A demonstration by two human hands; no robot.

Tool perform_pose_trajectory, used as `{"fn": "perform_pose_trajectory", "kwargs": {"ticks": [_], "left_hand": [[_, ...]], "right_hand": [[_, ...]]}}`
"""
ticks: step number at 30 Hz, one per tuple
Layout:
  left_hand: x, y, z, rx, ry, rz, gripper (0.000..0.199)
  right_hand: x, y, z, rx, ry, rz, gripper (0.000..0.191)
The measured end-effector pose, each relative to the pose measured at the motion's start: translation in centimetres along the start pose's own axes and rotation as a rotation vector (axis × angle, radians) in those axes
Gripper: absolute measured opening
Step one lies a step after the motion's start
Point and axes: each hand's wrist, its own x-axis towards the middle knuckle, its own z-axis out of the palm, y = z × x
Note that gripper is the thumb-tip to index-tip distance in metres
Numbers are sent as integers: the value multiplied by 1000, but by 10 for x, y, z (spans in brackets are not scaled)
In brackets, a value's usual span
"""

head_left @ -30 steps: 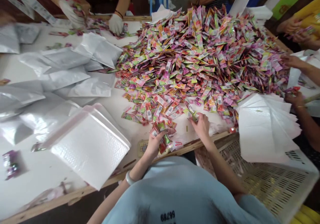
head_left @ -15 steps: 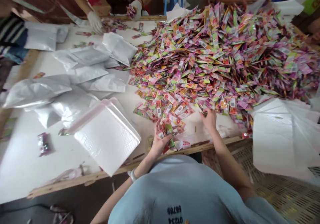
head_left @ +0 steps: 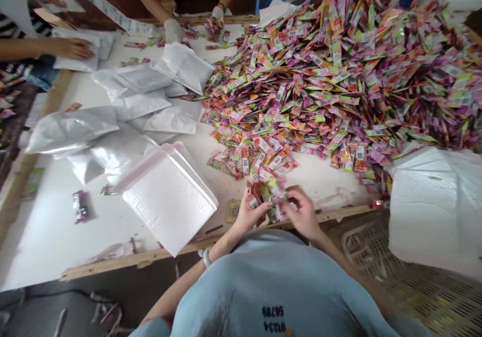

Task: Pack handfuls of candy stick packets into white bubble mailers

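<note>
My left hand (head_left: pixel 246 214) is closed round a bunch of small colourful snack sachets (head_left: pixel 264 191), held near the table's front edge. My right hand (head_left: pixel 302 212) is at the right side of that bunch, fingers pinched on a sachet (head_left: pixel 279 194) that is blurred by motion. Beyond both hands rises a large heap of the same pink, green and red sachets (head_left: pixel 301 86). Several loose ones (head_left: pixel 274 161) with barcodes showing lie at its near edge.
White bubble mailers (head_left: pixel 169 201) lie left of my hands, with stuffed pale bags (head_left: pixel 118 148) behind them. White sheets (head_left: pixel 425 211) overhang the front edge at right, above a plastic crate (head_left: pixel 422 297). Across the table, a co-worker's gloved hand (head_left: pixel 173 30) is among sachets; another person's hand (head_left: pixel 77 49) rests on a bag.
My right hand has moved left from the heap's edge to the bunch in my left hand. At far left, a co-worker's arm now reaches over a bag. The view has shifted slightly.
</note>
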Motion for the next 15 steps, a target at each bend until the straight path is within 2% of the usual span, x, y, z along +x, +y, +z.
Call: {"fn": "perform_pose_trajectory", "kwargs": {"ticks": [2, 4, 6, 8, 9, 11, 13, 15], "left_hand": [[0, -10, -7, 3, 10, -1, 44], [-3, -19, -18, 20, 69, 9, 43], [-6, -24, -30, 3, 137, 1, 46], [-9, -26, -38, -26, 149, -27, 50], [-10, -26, -39, -38, 141, -49, 50], [-11, -23, -39, -64, 136, -85, 49], [-11, -18, -35, -111, 143, -119, 50], [-9, -15, -29, -166, 128, -147, 52]], "right_hand": [[-1, -4, 13, -149, -158, -200, 7], [7, -2, 15, -238, -256, -297, 6], [23, 6, 12, -401, -166, -304, 10], [38, 20, 11, -669, -29, -263, 24], [45, 28, 13, -806, -17, -233, 28], [52, 44, 17, -996, -82, -177, 21], [54, 55, 18, -1030, -118, -160, 19], [50, 58, 15, -930, -82, -156, 20]]}}
